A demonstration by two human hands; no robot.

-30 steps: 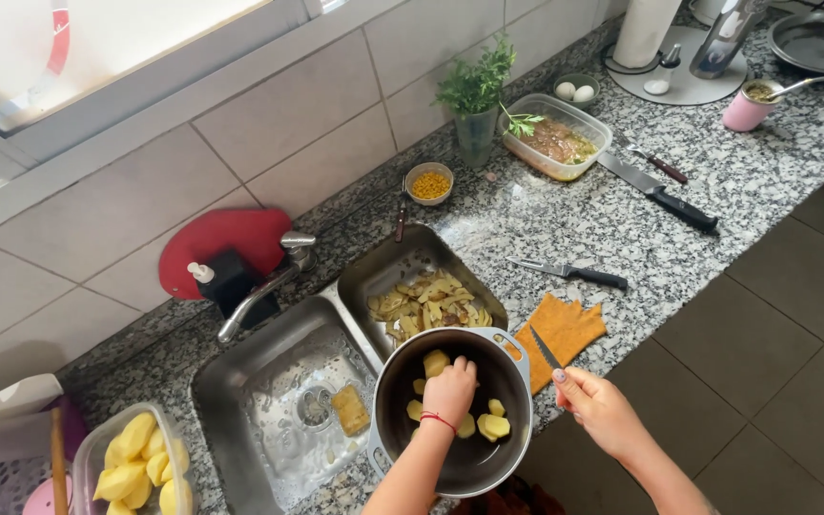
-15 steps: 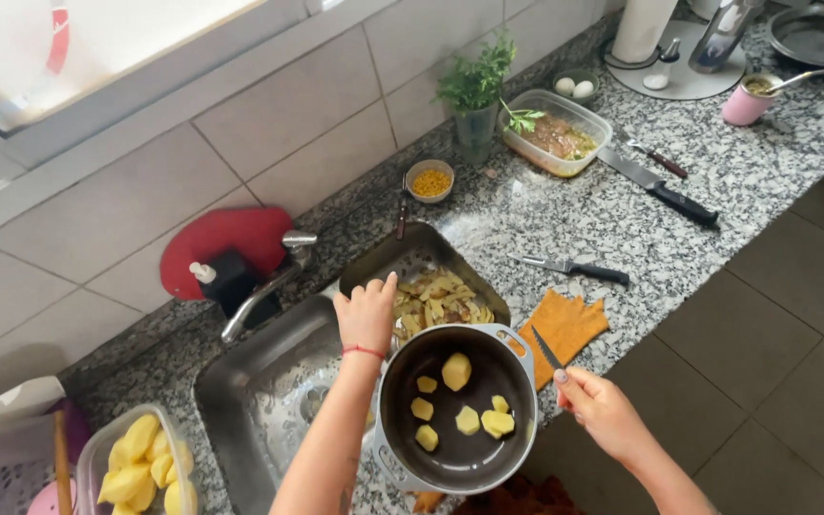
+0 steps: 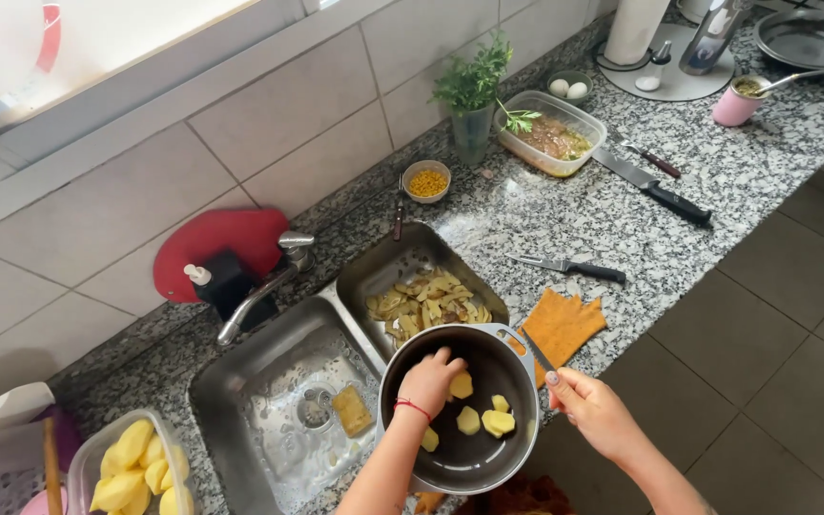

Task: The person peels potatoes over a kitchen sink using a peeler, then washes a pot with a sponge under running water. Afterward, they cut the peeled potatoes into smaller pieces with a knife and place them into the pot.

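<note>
Currently, left hand is reaching into the dark pot at the sink's edge, fingers closing on a potato piece; right hand is gripping a knife beside the rim. Judged step: handling cut potato inside the pot, calling for a careful, steady hold.
</note>
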